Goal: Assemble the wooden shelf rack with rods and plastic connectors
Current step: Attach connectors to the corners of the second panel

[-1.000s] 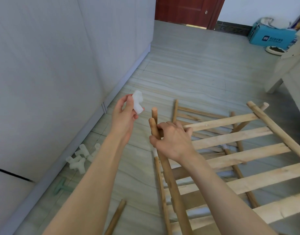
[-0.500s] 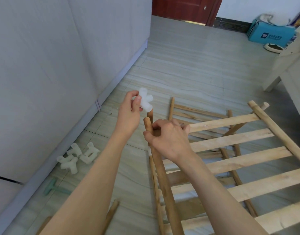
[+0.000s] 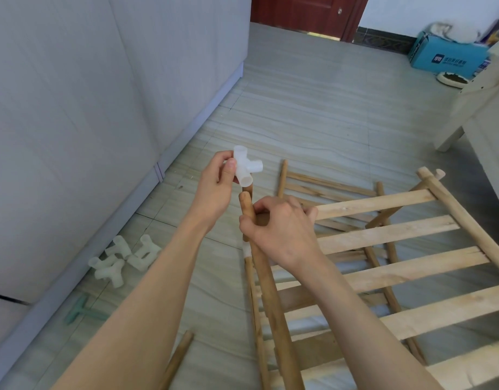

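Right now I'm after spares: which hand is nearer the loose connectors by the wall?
Left. The left hand is above them; the right hand is farther right.

Tiled floor (image 3: 313,114), spare connectors (image 3: 124,257), green tool (image 3: 79,309), loose rod (image 3: 176,358)

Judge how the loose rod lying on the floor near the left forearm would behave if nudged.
The loose rod looks round and smooth, so it would probably roll on the tile floor. Straight wood: likely stiff, fairly light.
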The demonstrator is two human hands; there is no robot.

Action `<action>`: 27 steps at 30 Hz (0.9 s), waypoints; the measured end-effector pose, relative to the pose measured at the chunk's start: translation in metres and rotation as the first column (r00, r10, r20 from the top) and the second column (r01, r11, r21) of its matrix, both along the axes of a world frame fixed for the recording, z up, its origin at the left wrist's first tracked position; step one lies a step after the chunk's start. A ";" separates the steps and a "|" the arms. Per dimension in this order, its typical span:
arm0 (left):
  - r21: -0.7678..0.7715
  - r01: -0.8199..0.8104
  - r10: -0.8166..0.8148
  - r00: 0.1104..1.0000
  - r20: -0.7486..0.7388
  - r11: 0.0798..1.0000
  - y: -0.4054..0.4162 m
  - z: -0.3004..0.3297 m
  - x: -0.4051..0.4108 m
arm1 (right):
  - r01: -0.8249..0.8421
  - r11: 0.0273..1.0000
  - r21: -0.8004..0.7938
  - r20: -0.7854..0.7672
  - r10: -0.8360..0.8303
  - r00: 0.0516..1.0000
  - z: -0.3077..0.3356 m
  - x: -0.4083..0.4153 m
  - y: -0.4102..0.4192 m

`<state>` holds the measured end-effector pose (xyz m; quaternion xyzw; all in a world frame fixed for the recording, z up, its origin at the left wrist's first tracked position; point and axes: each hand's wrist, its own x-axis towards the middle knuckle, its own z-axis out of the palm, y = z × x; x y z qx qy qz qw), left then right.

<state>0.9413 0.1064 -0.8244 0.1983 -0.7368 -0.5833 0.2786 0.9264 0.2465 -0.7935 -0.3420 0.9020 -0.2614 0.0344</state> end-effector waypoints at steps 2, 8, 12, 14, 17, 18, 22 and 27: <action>-0.016 0.005 -0.005 1.000 -0.007 1.000 0.001 0.000 0.000 | 0.011 1.000 -0.011 -0.027 -0.011 1.000 0.000 0.001 0.001; -0.046 0.035 -0.037 0.998 -0.046 0.998 0.005 0.002 0.003 | 0.043 0.997 -0.061 -0.090 -0.048 0.995 0.001 0.003 0.006; -0.072 0.058 -0.063 0.996 -0.065 0.996 0.012 0.004 0.004 | 0.047 0.997 -0.068 -0.100 -0.054 0.994 0.001 0.004 0.006; -0.060 0.058 -0.063 0.995 -0.076 0.997 0.014 0.004 0.005 | 0.049 0.996 -0.071 -0.101 -0.056 0.993 0.002 0.004 0.006; -0.041 0.044 -0.047 0.996 -0.070 0.998 0.012 0.002 0.006 | 0.050 0.996 -0.076 -0.106 -0.058 0.993 0.003 0.004 0.008; -0.040 0.045 -0.047 0.997 -0.065 0.998 0.011 0.002 0.006 | 0.049 0.996 -0.078 -0.107 -0.057 0.993 0.003 0.003 0.008; -0.057 0.064 -0.067 0.996 -0.061 0.996 0.013 0.002 0.004 | 0.048 0.996 -0.077 -0.102 -0.055 0.993 0.004 0.003 0.009; -0.012 0.057 -0.058 0.995 -0.078 0.998 0.017 0.001 0.003 | 0.052 0.995 -0.083 -0.102 -0.060 0.993 0.003 0.002 0.009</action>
